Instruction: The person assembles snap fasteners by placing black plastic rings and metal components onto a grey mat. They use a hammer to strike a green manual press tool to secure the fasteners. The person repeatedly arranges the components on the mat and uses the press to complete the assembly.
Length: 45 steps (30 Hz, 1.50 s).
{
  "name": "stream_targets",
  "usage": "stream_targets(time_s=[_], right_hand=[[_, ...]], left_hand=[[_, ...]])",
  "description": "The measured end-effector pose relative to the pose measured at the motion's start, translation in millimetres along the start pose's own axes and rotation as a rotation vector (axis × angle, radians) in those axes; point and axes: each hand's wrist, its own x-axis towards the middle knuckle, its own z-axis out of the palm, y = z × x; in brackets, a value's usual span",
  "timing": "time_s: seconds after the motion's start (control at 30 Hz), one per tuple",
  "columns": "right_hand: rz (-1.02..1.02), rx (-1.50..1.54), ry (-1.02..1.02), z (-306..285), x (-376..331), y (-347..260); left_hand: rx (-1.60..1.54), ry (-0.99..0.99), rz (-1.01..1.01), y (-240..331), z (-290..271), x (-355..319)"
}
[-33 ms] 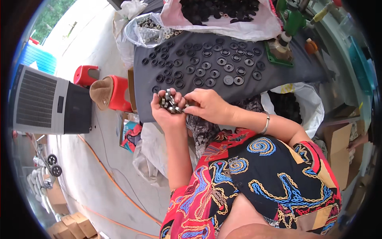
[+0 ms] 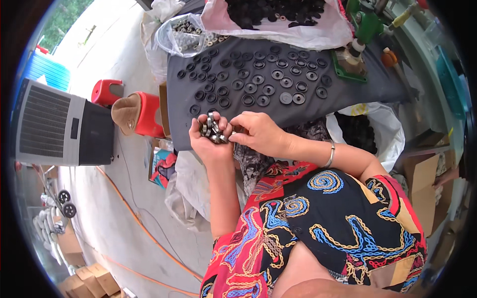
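Observation:
My left hand (image 2: pixel 208 147) is cupped palm up near the front edge of the table, its fingers curled round a small heap of shiny metal ring bearings (image 2: pixel 214 130). Against its fingertips, the thumb and fingers of my right hand (image 2: pixel 263 133) are pinched together. Whatever lies in that pinch is too small and covered to make out. Beyond both hands, many black round discs with raised rims (image 2: pixel 250 88) lie spread in loose rows on a dark grey cloth (image 2: pixel 318 113). One black disc sits just past my left fingertips.
At the table's back stand a clear bag-lined tub (image 2: pixel 164 42) of small metal rings and a white sack (image 2: pixel 298 39) of black pieces. A green press (image 2: pixel 366 30) stands back right. Leftward are red stools (image 2: pixel 149 116), an air cooler (image 2: pixel 59 124) and an orange hose (image 2: pixel 134 213).

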Motion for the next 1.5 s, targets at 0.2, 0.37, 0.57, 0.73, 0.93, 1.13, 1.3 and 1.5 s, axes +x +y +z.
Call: stream_targets(time_s=[0.2,0.37,0.57,0.73,0.93,1.13,1.3,1.5], right_hand=[[0.458,0.606,0.052,27,-15,-23],[0.367,0.651,0.139,31,-20,-20],[0.385,0.429,0.049,33,-12,-16],[-0.169,-0.149,0.036,21,53,4],[-0.360,-0.471,-0.242,44,137,27],[-0.328,-0.594,-0.356,64,159,36],[-0.357,-0.695,-0.430,71,166,29],[-0.206,-0.760,-0.533,76,176,18]], left_hand=[[-0.035,0.035,0.120,-9,-14,-17],[-0.045,0.026,0.126,-8,-14,-13],[-0.099,0.048,0.137,2,-22,-15],[-0.163,0.007,0.168,39,-45,-22],[-0.108,0.088,0.063,32,-54,-44],[-0.089,0.097,0.012,26,-67,-48],[-0.119,0.066,-0.004,28,-72,-47],[-0.124,-0.006,-0.039,31,-68,-51]])
